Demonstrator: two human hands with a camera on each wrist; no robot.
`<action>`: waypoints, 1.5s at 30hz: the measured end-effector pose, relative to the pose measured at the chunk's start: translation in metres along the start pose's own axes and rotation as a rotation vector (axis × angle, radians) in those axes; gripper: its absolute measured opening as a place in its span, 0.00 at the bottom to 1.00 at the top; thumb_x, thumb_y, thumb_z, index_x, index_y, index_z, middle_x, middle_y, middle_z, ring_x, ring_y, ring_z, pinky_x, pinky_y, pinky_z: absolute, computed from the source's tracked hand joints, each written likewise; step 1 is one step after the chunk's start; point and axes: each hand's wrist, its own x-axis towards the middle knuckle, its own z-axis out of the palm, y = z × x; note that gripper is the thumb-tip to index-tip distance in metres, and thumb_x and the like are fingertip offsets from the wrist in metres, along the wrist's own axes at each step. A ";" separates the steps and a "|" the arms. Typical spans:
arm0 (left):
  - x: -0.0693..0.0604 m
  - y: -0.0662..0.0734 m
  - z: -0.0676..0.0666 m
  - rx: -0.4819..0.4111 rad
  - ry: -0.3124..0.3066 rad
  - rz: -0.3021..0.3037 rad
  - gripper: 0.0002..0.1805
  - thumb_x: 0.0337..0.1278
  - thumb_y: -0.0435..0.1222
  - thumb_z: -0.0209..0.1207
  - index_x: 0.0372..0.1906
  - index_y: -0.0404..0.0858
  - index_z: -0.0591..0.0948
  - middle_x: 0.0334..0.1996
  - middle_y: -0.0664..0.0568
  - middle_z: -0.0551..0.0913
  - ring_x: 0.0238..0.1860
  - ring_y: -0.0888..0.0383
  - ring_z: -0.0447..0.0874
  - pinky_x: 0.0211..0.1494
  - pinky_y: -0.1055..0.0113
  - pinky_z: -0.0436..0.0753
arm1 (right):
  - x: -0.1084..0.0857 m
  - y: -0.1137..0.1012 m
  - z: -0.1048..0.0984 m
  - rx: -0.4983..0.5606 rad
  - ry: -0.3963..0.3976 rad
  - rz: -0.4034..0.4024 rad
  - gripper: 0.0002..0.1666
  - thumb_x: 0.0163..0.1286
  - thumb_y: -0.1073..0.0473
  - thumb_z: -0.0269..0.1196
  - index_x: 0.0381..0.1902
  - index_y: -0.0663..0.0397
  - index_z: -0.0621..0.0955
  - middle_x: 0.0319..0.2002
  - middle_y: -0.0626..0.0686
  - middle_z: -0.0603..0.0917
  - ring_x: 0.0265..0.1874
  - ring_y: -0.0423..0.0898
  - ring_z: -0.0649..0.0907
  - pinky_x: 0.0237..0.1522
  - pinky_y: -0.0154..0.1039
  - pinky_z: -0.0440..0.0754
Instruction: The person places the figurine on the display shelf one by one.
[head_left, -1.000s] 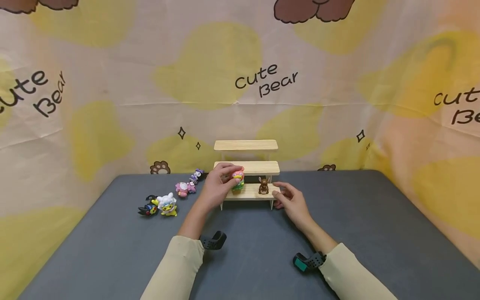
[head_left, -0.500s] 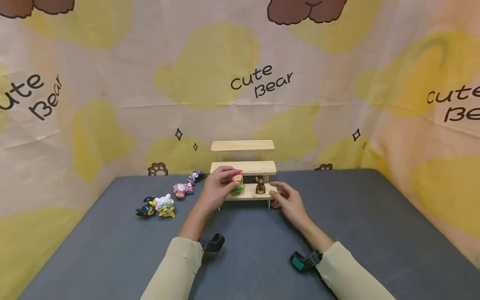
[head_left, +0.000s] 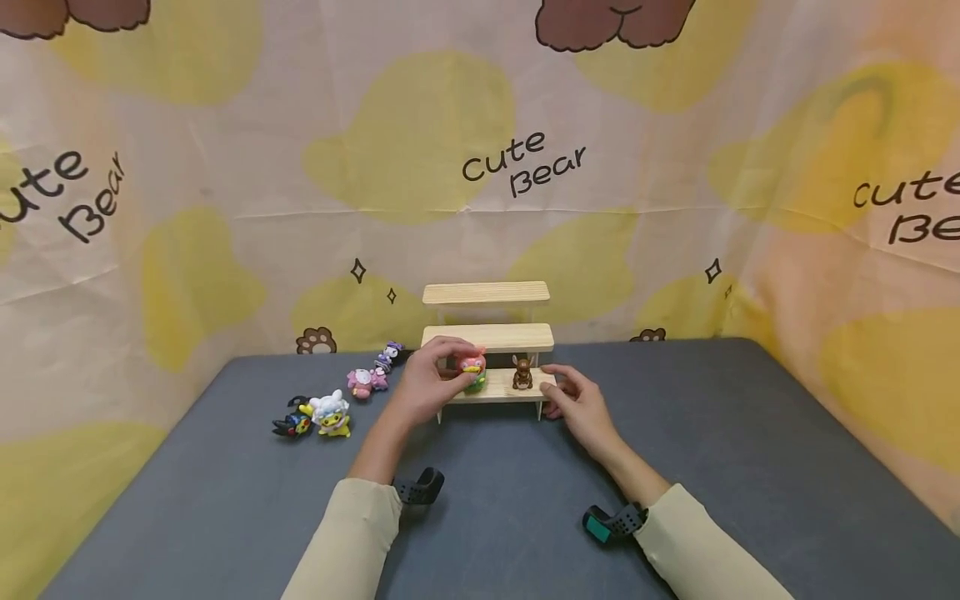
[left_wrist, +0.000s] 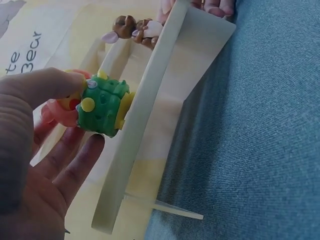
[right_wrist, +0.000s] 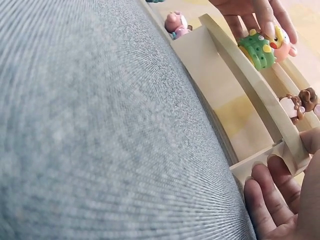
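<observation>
My left hand (head_left: 431,379) pinches a pink-headed figurine (left_wrist: 102,107) with a green body between thumb and fingers. In the left wrist view the figurine's yellow base meets the lowest board of a three-tier wooden display shelf (head_left: 491,398). To its right on that board sits a brown eared figurine (head_left: 522,374) with a pale belly. My right hand (head_left: 585,404) holds the board's right end, thumb at the upper side and fingers curled by the support leg, as the right wrist view shows.
Left of the shelf, several figurines lie on the grey table (head_left: 487,517): a white-and-yellow one (head_left: 330,414), a black one (head_left: 292,421), a pink one (head_left: 362,382) and a purple one (head_left: 388,356). A printed cloth (head_left: 405,133) hangs behind.
My left hand has lowered the pink-and-green figurine slightly toward the lowest board. The right hand stays at the shelf's end. The head view has shifted a little.
</observation>
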 end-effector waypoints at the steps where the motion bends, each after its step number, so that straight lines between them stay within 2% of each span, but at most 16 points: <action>1: 0.001 0.000 0.000 -0.008 -0.006 0.000 0.17 0.55 0.29 0.71 0.52 0.38 0.87 0.55 0.46 0.82 0.55 0.49 0.82 0.52 0.62 0.88 | 0.000 0.000 -0.001 0.001 0.000 -0.001 0.22 0.75 0.54 0.62 0.64 0.51 0.78 0.36 0.65 0.85 0.29 0.45 0.86 0.35 0.36 0.86; 5: 0.001 0.000 0.002 -0.031 -0.021 0.006 0.18 0.53 0.29 0.71 0.51 0.39 0.87 0.55 0.46 0.82 0.55 0.48 0.82 0.53 0.59 0.88 | -0.001 -0.004 -0.003 -0.007 -0.003 -0.001 0.23 0.75 0.56 0.61 0.65 0.55 0.78 0.37 0.67 0.85 0.29 0.48 0.87 0.36 0.39 0.87; 9: 0.002 0.003 0.001 -0.017 -0.023 0.010 0.18 0.53 0.29 0.72 0.51 0.40 0.87 0.55 0.46 0.82 0.53 0.49 0.82 0.50 0.60 0.88 | 0.000 -0.005 -0.004 -0.011 -0.004 -0.003 0.24 0.76 0.56 0.61 0.66 0.57 0.76 0.36 0.66 0.85 0.30 0.49 0.87 0.36 0.40 0.87; 14: 0.004 0.005 0.000 -0.005 -0.018 -0.002 0.17 0.53 0.30 0.72 0.50 0.38 0.87 0.55 0.46 0.82 0.53 0.50 0.82 0.50 0.60 0.88 | 0.003 0.000 -0.003 -0.009 0.002 -0.004 0.23 0.75 0.53 0.62 0.65 0.52 0.78 0.35 0.63 0.85 0.29 0.45 0.86 0.35 0.36 0.86; 19: 0.004 0.007 -0.006 0.032 -0.043 0.011 0.20 0.52 0.30 0.72 0.52 0.38 0.85 0.56 0.46 0.81 0.55 0.50 0.81 0.51 0.59 0.88 | 0.004 0.000 -0.003 -0.003 0.005 -0.007 0.23 0.75 0.54 0.62 0.64 0.52 0.78 0.34 0.62 0.85 0.28 0.44 0.86 0.34 0.36 0.86; 24: 0.002 0.011 -0.021 0.067 -0.079 0.015 0.21 0.53 0.30 0.71 0.54 0.39 0.84 0.57 0.46 0.81 0.56 0.46 0.82 0.54 0.51 0.86 | 0.003 0.000 -0.002 -0.007 0.000 -0.003 0.23 0.75 0.54 0.62 0.65 0.52 0.78 0.35 0.62 0.85 0.28 0.43 0.86 0.35 0.36 0.86; 28: -0.002 0.014 -0.037 0.135 -0.087 -0.003 0.20 0.58 0.32 0.69 0.56 0.41 0.83 0.58 0.46 0.81 0.61 0.43 0.80 0.61 0.43 0.81 | 0.002 0.000 -0.002 -0.004 0.007 0.000 0.22 0.75 0.55 0.62 0.64 0.51 0.78 0.36 0.64 0.85 0.28 0.43 0.85 0.34 0.36 0.86; 33: -0.009 0.015 -0.058 0.250 -0.022 -0.043 0.19 0.64 0.33 0.64 0.59 0.41 0.82 0.62 0.44 0.79 0.67 0.42 0.75 0.67 0.41 0.76 | 0.001 0.002 0.000 -0.005 0.006 0.013 0.22 0.74 0.55 0.62 0.64 0.51 0.78 0.37 0.65 0.86 0.28 0.43 0.86 0.34 0.35 0.86; 37: -0.013 0.013 -0.076 0.299 0.038 -0.129 0.18 0.67 0.35 0.61 0.60 0.41 0.81 0.64 0.43 0.77 0.66 0.39 0.75 0.63 0.42 0.78 | 0.000 0.003 0.002 -0.005 -0.005 0.025 0.23 0.75 0.55 0.62 0.65 0.51 0.78 0.38 0.65 0.86 0.28 0.43 0.86 0.34 0.35 0.86; 41: -0.014 0.004 -0.091 0.325 0.055 -0.190 0.20 0.67 0.34 0.61 0.62 0.41 0.80 0.65 0.43 0.77 0.67 0.38 0.73 0.64 0.41 0.78 | 0.000 0.001 0.002 0.008 0.003 0.019 0.24 0.75 0.55 0.62 0.66 0.53 0.77 0.37 0.66 0.86 0.29 0.46 0.86 0.35 0.38 0.86; 43: -0.015 -0.001 -0.096 0.339 0.056 -0.215 0.20 0.67 0.34 0.61 0.62 0.41 0.80 0.65 0.42 0.76 0.68 0.38 0.72 0.59 0.44 0.82 | 0.000 0.001 0.002 0.003 0.005 0.016 0.24 0.75 0.55 0.62 0.67 0.53 0.77 0.37 0.65 0.85 0.29 0.47 0.86 0.35 0.38 0.87; 45: -0.016 -0.006 -0.100 0.345 0.058 -0.248 0.20 0.67 0.35 0.61 0.62 0.42 0.80 0.66 0.42 0.75 0.69 0.37 0.71 0.48 0.49 0.88 | 0.000 0.001 0.001 -0.006 0.007 0.017 0.24 0.75 0.55 0.61 0.66 0.53 0.77 0.36 0.64 0.85 0.29 0.46 0.86 0.35 0.38 0.87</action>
